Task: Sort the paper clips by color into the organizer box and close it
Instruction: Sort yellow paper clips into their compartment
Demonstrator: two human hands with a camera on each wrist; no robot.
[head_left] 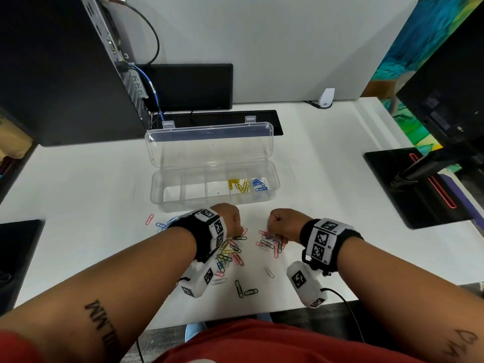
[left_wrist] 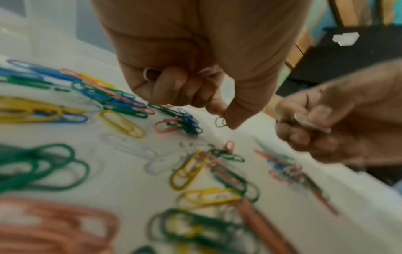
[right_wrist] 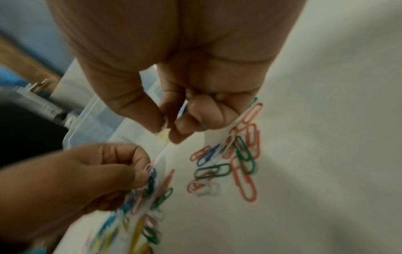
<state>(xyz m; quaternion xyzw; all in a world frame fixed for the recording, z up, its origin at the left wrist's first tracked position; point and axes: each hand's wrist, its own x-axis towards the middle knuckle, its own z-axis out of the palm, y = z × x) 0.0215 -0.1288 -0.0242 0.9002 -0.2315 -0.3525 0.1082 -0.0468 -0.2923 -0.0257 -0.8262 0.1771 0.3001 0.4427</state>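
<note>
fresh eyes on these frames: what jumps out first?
The heap of loose colored paper clips on the white desk, with the left hand and right hand curled over it. Behind them, the clear organizer box stands open, yellow clips and blue clips in its two rightmost compartments.

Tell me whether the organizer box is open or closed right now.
Open. The organizer box has its clear lid standing up behind it, leaving the compartments uncovered.
</note>
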